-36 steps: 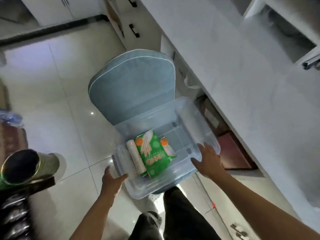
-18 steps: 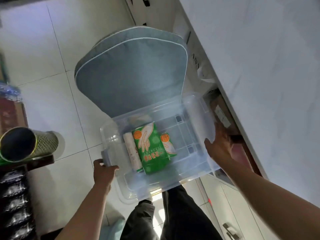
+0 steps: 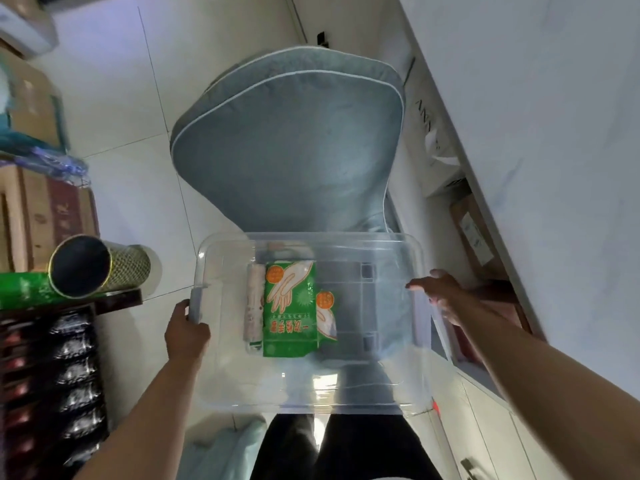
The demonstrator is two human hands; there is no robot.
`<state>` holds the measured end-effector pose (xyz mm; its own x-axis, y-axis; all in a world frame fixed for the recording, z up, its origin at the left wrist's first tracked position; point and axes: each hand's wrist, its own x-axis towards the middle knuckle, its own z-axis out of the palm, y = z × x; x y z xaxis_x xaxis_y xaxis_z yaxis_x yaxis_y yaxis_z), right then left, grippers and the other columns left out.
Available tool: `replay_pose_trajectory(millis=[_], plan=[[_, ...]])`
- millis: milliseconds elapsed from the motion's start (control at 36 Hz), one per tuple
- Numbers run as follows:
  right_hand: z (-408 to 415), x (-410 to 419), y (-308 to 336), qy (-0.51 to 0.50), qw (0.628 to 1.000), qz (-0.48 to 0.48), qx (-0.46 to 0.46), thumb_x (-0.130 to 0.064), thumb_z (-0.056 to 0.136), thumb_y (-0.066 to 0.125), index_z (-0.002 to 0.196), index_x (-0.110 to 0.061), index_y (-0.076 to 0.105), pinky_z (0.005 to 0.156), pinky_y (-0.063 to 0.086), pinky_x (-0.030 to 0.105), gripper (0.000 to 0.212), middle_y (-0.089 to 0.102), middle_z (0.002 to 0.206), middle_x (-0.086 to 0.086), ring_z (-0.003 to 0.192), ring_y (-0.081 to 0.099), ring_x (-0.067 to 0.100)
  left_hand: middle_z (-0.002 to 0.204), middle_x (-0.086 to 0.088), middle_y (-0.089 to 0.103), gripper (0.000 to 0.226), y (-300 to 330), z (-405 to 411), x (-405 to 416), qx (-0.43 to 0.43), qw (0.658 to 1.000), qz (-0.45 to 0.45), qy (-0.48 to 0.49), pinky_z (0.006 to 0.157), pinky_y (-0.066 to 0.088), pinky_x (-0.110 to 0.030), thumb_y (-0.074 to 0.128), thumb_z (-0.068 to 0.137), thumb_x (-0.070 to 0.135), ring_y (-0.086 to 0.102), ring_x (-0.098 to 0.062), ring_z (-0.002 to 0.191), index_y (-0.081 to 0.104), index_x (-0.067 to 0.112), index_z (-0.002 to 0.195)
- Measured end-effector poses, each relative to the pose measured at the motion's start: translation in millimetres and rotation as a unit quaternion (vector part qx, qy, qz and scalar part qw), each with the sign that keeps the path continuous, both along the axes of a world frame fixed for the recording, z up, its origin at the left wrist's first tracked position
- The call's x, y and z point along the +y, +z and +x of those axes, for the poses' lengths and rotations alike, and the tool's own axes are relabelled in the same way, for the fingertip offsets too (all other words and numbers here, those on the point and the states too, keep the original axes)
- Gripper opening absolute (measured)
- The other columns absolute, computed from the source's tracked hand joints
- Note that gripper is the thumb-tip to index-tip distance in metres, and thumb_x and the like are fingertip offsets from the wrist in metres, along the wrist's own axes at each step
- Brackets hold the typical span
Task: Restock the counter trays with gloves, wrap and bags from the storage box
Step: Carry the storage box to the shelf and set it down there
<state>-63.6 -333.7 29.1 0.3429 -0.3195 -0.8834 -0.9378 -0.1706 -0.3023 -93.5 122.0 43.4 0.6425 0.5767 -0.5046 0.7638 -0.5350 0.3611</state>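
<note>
Since the earlier frame the box (image 3: 308,323) has been lifted further and brought nearer to the body, squared up to the view, and the hands have been shifted to its two short ends. The left hand (image 3: 185,329) is curled round the left rim, its thumb lying over the edge, so the grip there is closed on the box. The right hand (image 3: 438,294) is laid against the right end with fingers fairly straight; whether they hook under the rim cannot be told through the clear plastic. The box is held in the air over the legs, just near of the chair (image 3: 287,140) and left of the tabletop (image 3: 554,116).

Inside, on the left part of the floor of the box, a green glove pack (image 3: 289,310) is seen lying flat, with a white roll (image 3: 254,303) touching its left side and a second pack (image 3: 327,315) partly tucked under its right edge. Whether the roll is wrap or bags cannot be read.

No trays are in view, and nothing appears to have been taken out yet. The task is judged to be at its very start: the box is yet to be set by the trays and every item remains to be placed.
</note>
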Motion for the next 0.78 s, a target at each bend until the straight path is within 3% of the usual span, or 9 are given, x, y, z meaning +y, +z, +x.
replay_pose_trajectory(millis=[111,222,306,333,389,444,611,694,778], plan=[[-23.2,6.0,-6.6,-0.008,0.997,0.054,0.062,-0.023,0.075,0.081,0.126,-0.007,0.056,0.091,0.037,0.037,0.059,0.054,0.117,0.004,0.107,0.052,0.026,0.112,-0.016,0.067,0.055,-1.5,1.1,7.2,0.022,0.999,-0.002,-0.029,0.08,0.051,-0.042,0.048,0.081,-0.012,0.063,-0.038,0.094,0.053,0.014,0.129],[-54.5,15.3,-6.1,-0.053,0.998,0.011,0.024,-0.03,0.065,0.084,0.124,-0.006,0.057,0.085,0.045,0.035,0.069,0.062,0.121,0.015,0.101,0.059,0.028,0.108,-0.018,0.068,0.048,-2.6,-0.2,14.7,0.053,0.997,-0.001,-0.054,0.083,0.056,-0.049,0.048,0.085,-0.008,0.065,-0.041,0.092,0.054,0.014,0.127],[-75.7,21.9,4.4,-0.088,0.996,0.017,-0.001,-0.014,0.07,0.08,0.107,-0.001,0.066,0.101,0.048,0.047,0.042,0.06,0.124,0.03,0.107,0.064,0.034,0.109,-0.024,0.067,0.044,-1.9,-2.4,22.9,0.064,0.995,-0.009,-0.072,0.088,0.054,-0.05,0.051,0.087,-0.005,0.064,-0.042,0.097,0.055,0.011,0.128],[-84.5,24.6,10.7,-0.091,0.996,0.02,-0.008,-0.01,0.071,0.077,0.104,0.002,0.067,0.099,0.05,0.047,0.037,0.064,0.114,0.031,0.096,0.065,0.03,0.11,-0.026,0.066,0.043,-0.5,-3.6,25.4,0.063,0.995,-0.011,-0.082,0.089,0.053,-0.048,0.051,0.087,-0.004,0.063,-0.043,0.097,0.055,0.01,0.128],[-105.2,34.1,28.4,-0.093,0.995,-0.005,-0.03,-0.008,0.071,0.074,0.089,0.001,0.069,0.071,0.054,0.029,0.021,0.063,0.084,0.018,0.071,0.056,0.022,0.109,-0.026,0.065,0.042,5.6,-7.4,29.6,0.056,0.993,-0.017,-0.106,0.083,0.053,-0.044,0.051,0.088,-0.004,0.062,-0.041,0.093,0.055,0.009,0.128],[-129.5,48.1,49.2,-0.116,0.991,-0.03,-0.054,-0.006,0.071,0.073,0.074,-0.006,0.065,0.055,0.038,0.023,0.008,0.054,0.07,0.009,0.058,0.048,0.018,0.102,-0.021,0.064,0.04,15.1,-11.5,33.8,0.045,0.989,-0.031,-0.136,0.079,0.055,-0.044,0.05,0.087,-0.005,0.062,-0.038,0.087,0.055,0.01,0.124],[-207.4,90.2,112.9,-0.219,0.962,-0.088,-0.136,0.004,0.073,0.068,0.086,0.0,0.07,0.049,0.038,0.022,0.014,0.058,0.069,0.015,0.057,0.049,0.022,0.105,-0.023,0.063,0.031,50.8,-7.5,45.1,0.057,0.963,-0.05,-0.257,0.074,0.054,-0.042,0.05,0.085,-0.005,0.062,-0.037,0.087,0.057,0.002,0.115],[-242.5,100.1,144.3,-0.259,0.95,-0.095,-0.143,0.007,0.075,0.066,0.079,-0.007,0.067,0.049,0.036,0.022,0.014,0.053,0.057,0.01,0.051,0.045,0.021,0.106,-0.026,0.066,0.024,73.4,2.7,32.8,0.093,0.945,-0.06,-0.308,0.078,0.056,-0.044,0.052,0.085,-0.003,0.066,-0.039,0.092,0.061,-0.003,0.108],[-284.5,98.1,168.5,-0.306,0.939,-0.102,-0.121,0.003,0.077,0.069,0.081,0.004,0.063,0.054,0.033,0.024,0.007,0.052,0.069,0.016,0.055,0.045,0.022,0.101,-0.03,0.07,0.022,96.8,5.5,7.9,0.124,0.928,-0.069,-0.345,0.082,0.058,-0.045,0.058,0.081,-0.002,0.07,-0.039,0.091,0.067,-0.007,0.101]])
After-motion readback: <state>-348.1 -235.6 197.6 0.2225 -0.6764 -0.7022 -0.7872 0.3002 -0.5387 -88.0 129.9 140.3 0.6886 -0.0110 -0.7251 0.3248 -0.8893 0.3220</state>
